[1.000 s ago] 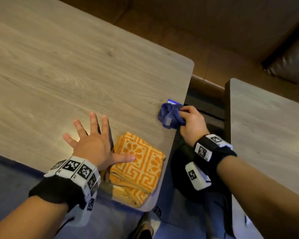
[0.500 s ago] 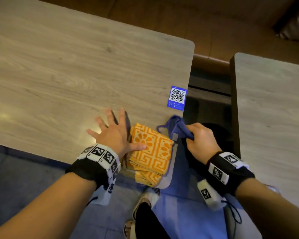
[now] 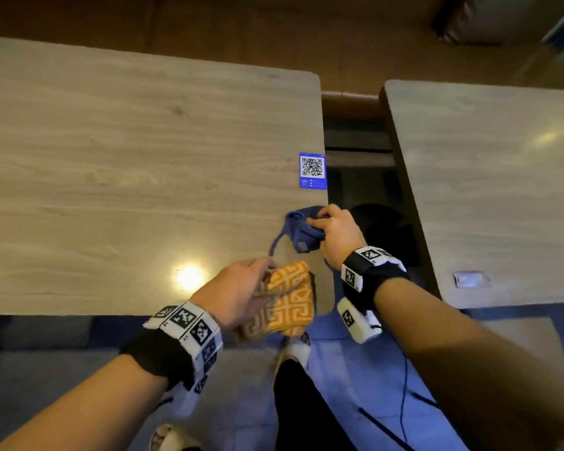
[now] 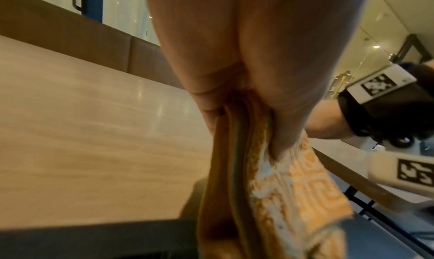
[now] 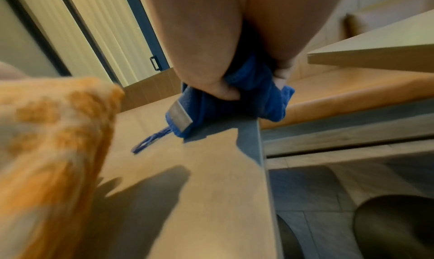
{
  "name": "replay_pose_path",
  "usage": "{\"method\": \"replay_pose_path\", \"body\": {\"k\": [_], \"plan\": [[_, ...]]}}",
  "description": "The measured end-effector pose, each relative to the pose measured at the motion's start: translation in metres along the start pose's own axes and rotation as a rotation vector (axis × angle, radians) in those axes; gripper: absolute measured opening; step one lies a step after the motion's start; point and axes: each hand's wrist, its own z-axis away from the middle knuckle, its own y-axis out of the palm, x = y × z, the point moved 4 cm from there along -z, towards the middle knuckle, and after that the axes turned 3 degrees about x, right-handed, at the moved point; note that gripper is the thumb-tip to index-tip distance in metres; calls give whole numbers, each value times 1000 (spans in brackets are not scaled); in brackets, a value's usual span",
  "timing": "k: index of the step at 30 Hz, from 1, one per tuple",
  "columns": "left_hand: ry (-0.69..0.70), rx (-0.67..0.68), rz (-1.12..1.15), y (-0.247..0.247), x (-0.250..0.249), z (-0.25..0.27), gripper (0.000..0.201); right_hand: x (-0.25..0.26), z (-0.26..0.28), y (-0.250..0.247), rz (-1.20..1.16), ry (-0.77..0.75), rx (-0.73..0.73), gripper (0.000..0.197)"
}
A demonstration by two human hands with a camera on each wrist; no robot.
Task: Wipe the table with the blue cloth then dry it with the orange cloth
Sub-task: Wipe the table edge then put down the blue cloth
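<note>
Blue cloth (image 3: 302, 231) bunched in right hand (image 3: 337, 234), orange cloth (image 3: 290, 301) pinched by left hand (image 3: 238, 296).
Orange seems raised off the table (image 3: 111, 157), probably readied for drying.

The head view looks steeply down on the worktop (image 3: 118, 177), while both wrist views sit close under each hand, sharing its near corner.

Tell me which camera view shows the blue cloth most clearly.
The right wrist view: the blue cloth fills the centre, bunched in the right hand, its grey tag visible. The head view shows it smaller at the table edge. The left wrist view does not show it.
</note>
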Motion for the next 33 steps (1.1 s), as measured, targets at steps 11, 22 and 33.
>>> {"method": "replay_pose_path", "body": {"k": [11,22,33], "plan": [[132,-179,10,-36,41,126,21,39,152,51,-43,218,87,41],[102,-264,-36,-91,51,123,20,63,35,-51,-263,280,-233,5],[113,-233,-16,-96,70,98,21,78,21,28,92,82,129,45]]}}
